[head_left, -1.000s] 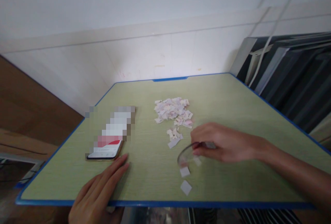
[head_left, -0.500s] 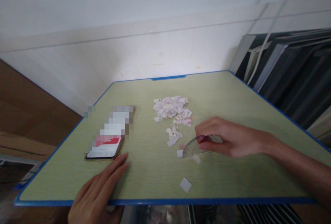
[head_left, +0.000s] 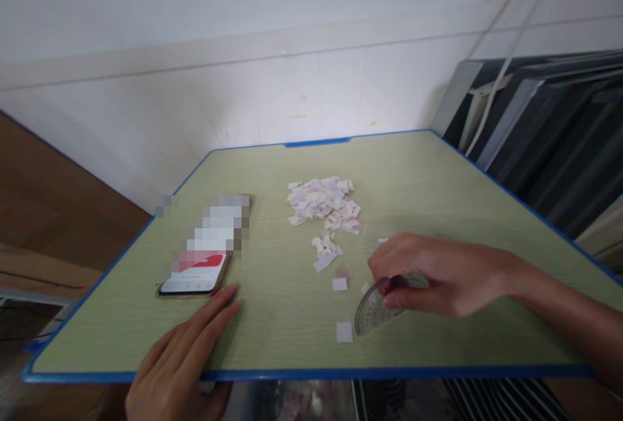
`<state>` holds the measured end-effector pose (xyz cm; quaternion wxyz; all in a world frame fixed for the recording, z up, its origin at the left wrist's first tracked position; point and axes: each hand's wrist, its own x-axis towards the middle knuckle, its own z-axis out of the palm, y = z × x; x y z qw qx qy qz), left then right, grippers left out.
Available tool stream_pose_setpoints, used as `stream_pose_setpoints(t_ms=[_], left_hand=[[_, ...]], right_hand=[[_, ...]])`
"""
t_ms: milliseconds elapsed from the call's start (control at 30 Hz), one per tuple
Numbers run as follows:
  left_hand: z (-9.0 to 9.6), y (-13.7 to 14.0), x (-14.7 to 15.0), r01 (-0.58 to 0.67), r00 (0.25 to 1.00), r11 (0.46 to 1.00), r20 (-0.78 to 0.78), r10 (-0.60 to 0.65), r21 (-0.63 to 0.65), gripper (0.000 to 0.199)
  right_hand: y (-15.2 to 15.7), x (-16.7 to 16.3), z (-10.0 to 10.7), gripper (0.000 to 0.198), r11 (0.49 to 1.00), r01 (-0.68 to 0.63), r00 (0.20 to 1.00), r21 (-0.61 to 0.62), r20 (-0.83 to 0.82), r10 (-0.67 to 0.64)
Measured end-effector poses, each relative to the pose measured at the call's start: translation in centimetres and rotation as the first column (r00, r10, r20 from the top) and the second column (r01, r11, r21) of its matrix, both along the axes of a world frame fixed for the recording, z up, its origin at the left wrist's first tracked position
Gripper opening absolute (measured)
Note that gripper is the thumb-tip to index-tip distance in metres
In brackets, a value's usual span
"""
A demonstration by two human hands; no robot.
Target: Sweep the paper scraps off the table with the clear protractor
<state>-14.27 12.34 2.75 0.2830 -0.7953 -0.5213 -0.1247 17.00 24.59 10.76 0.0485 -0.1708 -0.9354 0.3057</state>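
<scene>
A clear protractor [head_left: 374, 312] is pinched in my right hand [head_left: 428, 278], its curved edge angled toward the table. Just left of that edge lies a small white paper square [head_left: 344, 332]. Another white paper piece [head_left: 339, 285] sits farther from me, with a pale pinkish scrap behind it. A heap of torn paper scraps [head_left: 322, 199] is at the table's middle, and a smaller cluster [head_left: 325, 249] lies on its near side. My left hand [head_left: 182, 346] rests over the near edge, fingers stretched out and holding nothing, the fingertips close to a phone [head_left: 207, 252].
The green tabletop [head_left: 272, 317] has a blue rim. A white wall [head_left: 292, 96] stands behind it. Dark flat panels [head_left: 555, 122] lean at the right, and a brown surface [head_left: 63, 181] is at the left. The phone's screen is partly pixelated.
My right hand has brought the protractor nearer to me and slightly right. The near paper square has turned and shifted a little toward the far side. My left hand has hardly moved.
</scene>
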Motion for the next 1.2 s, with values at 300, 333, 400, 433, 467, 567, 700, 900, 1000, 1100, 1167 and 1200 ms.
stream_pose_setpoints(t_ms=[300,333,400,433,467,567,700,900,1000,1100,1167,1200], left_hand=[[-0.4,-0.1,-0.4,-0.007,1.000,1.000,0.015,0.008,-0.020,0.050],[-0.4,-0.1,-0.4,-0.007,1.000,1.000,0.015,0.007,-0.020,0.050],[-0.4,-0.1,-0.3,0.002,1.000,1.000,0.009,-0.002,-0.018,0.051],[-0.4,-0.1,-0.3,0.005,1.000,1.000,0.015,-0.005,-0.016,0.050],[-0.4,-0.1,-0.2,0.007,1.000,1.000,0.026,-0.007,-0.010,0.050],[-0.3,0.1,-0.2,0.028,0.999,1.000,0.043,-0.028,0.013,0.049],[-0.5,0.1,-0.5,0.006,1.000,1.000,0.019,-0.005,-0.006,0.051],[-0.4,-0.1,-0.4,-0.017,1.000,0.999,0.026,0.018,-0.039,0.051],[-0.2,-0.2,-0.1,-0.043,0.998,0.998,0.039,0.044,-0.038,0.051],[-0.2,-0.2,0.0,-0.038,0.999,0.998,0.032,0.040,-0.048,0.051],[-0.3,-0.2,0.0,-0.047,0.998,0.997,0.045,0.050,-0.059,0.050],[-0.3,-0.2,-0.1,-0.048,0.997,0.997,0.059,0.052,-0.057,0.049]], right_hand=[[-0.9,-1.2,-0.4,0.014,0.998,-0.013,0.999,0.059,0.046,0.010],[-1.0,-1.1,-0.2,0.015,0.998,-0.028,0.998,0.060,0.061,0.025],[-1.1,-0.8,0.2,0.017,0.998,-0.046,0.995,0.053,0.093,0.041],[-1.0,-0.5,0.5,0.019,0.998,-0.050,0.993,0.039,0.113,0.045],[-1.0,-0.2,0.7,0.020,0.999,-0.048,0.990,0.020,0.133,0.044],[-0.6,0.5,1.3,0.023,0.999,-0.012,0.987,-0.053,0.161,0.021],[-0.2,0.7,1.5,0.025,0.996,0.023,0.990,-0.087,0.137,-0.011],[-0.4,0.4,1.1,0.018,0.996,0.006,0.981,-0.083,0.194,0.011],[-0.5,0.4,1.1,0.018,0.995,0.002,0.979,-0.100,0.202,0.018],[-0.4,0.4,1.1,0.019,0.992,0.000,0.978,-0.128,0.208,0.027],[-0.3,0.4,1.2,0.020,0.991,-0.002,0.977,-0.137,0.211,0.031],[-0.3,0.4,1.2,0.020,0.989,-0.006,0.976,-0.145,0.213,0.037]])
